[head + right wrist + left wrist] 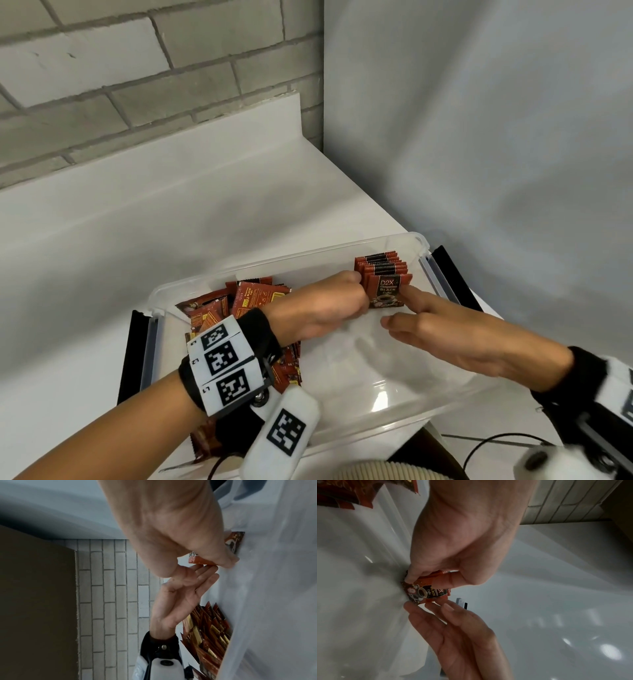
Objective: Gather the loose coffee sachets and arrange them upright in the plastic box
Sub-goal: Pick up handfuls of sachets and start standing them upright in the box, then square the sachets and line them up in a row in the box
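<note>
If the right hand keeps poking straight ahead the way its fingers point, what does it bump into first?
Most likely the front sachet of the standing row: the right hand points its fingers at it, and they already seem to touch its edge. Past the row sits the left hand, on the other side. Depth is hard to judge.

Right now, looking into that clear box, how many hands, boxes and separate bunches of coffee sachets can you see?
Hands: 2, the left hand and the right hand
Plastic box: 1
Sachet bunches: 2, the upright row and the loose heap
Total: 5
</note>
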Available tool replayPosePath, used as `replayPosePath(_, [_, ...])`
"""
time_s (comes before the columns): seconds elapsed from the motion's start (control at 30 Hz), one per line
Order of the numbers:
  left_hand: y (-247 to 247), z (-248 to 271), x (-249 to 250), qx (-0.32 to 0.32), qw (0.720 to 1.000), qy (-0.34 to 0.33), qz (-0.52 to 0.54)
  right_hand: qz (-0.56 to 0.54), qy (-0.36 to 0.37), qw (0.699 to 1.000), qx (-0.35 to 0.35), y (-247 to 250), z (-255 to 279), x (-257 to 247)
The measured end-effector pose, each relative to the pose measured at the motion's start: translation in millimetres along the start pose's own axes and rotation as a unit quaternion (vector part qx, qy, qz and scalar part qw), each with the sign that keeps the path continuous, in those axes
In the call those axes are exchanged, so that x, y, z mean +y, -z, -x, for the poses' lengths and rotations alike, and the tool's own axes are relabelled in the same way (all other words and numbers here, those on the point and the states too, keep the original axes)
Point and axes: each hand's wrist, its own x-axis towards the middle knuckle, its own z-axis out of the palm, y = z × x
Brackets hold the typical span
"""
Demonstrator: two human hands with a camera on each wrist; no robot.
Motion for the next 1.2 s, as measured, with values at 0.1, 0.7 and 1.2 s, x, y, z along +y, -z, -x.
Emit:
replayPosePath(0.1, [-0.3, -2.0, -0.6, -0.003, 1.000, -0.013, 0.010, -0.001, 0.001, 1.000, 0.000, -1.9, -1.3, -3.6])
replayPosePath(0.7, [-7.4, -3.5, 0.9, -0.012, 0.995, -0.017, 0.096, -0.225, -0.016, 0.974, 0.019, -5.9, -1.9, -5.4])
replayPosePath(1.2, [-4.4, -2.0, 3.0, -0.009, 0.995, -0.024, 0.098, -0.277, -0.006, 0.960, 0.032, -7.6, -4.0, -3.1])
